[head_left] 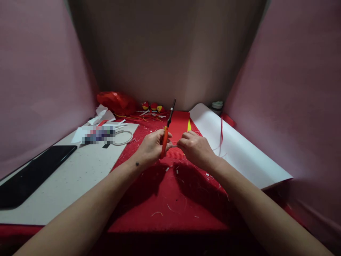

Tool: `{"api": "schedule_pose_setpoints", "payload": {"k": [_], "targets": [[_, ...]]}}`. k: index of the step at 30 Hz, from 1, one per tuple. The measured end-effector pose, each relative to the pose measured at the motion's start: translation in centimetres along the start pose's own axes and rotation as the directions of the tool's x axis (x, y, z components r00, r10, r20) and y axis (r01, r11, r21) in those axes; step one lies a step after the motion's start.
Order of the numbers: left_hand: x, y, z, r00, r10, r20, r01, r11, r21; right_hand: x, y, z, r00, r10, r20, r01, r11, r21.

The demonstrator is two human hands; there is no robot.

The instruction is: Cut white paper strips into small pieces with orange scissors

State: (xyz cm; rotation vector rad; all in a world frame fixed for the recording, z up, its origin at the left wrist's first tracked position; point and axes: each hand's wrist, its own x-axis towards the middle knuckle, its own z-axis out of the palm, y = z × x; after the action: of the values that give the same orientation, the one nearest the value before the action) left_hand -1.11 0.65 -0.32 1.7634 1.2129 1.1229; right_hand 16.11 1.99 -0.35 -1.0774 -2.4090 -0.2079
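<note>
My left hand [150, 147] is closed around orange-handled scissors [165, 139], their dark blades pointing up and away from me. A thin pale strip [174, 146] spans the small gap between the fingertips of both hands. The fingers of my right hand [195, 146] are pinched on the strip's other end; their tips are partly hidden. Just behind the hands lies a red ribbed sheet [179, 122], with a yellow edge [189, 125] showing at its right side. A thin red cord [221, 133] shows to the right of my right hand.
White board [93, 185] at left carries a black flat device [37, 176] and a looped cable [122, 138]. A curled white sheet [239, 153] lies right. Behind are a red plastic bag [117, 103], red-yellow figures [153, 106] and a lidded container [217, 106]. Scraps dot the red cloth [170, 213].
</note>
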Motion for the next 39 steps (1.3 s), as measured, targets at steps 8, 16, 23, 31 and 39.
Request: {"api": "schedule_pose_setpoints", "payload": {"k": [8, 16, 23, 31, 39], "targets": [[0.0, 1.8, -0.7, 0.984, -0.142, -0.104, 0.13, 0.985, -0.113, 0.1, -0.2, -4.5, 0.976, 0.206, -0.071, -0.173, 0.932, 0.32], [0.4, 1.5, -0.6, 0.967, -0.243, -0.077, 0.228, 0.959, -0.169, 0.5, 0.1, -7.2, 0.849, 0.453, 0.271, -0.454, 0.364, 0.813], [0.4, 1.3, -0.5, 0.963, -0.262, -0.063, 0.248, 0.953, -0.172, 0.7, -0.3, -10.3, 0.832, 0.463, 0.306, -0.389, 0.092, 0.917], [0.8, 0.6, -1.3, 0.981, -0.17, -0.098, 0.141, 0.957, -0.252, 1.6, -0.3, -14.0, 0.833, 0.506, 0.225, -0.147, -0.19, 0.971], [1.8, -1.0, -3.9, 0.948, -0.111, -0.3, 0.202, 0.935, 0.293, 1.1, 1.1, -4.0, 0.697, 0.655, 0.29, -0.139, -0.273, 0.952]]}}
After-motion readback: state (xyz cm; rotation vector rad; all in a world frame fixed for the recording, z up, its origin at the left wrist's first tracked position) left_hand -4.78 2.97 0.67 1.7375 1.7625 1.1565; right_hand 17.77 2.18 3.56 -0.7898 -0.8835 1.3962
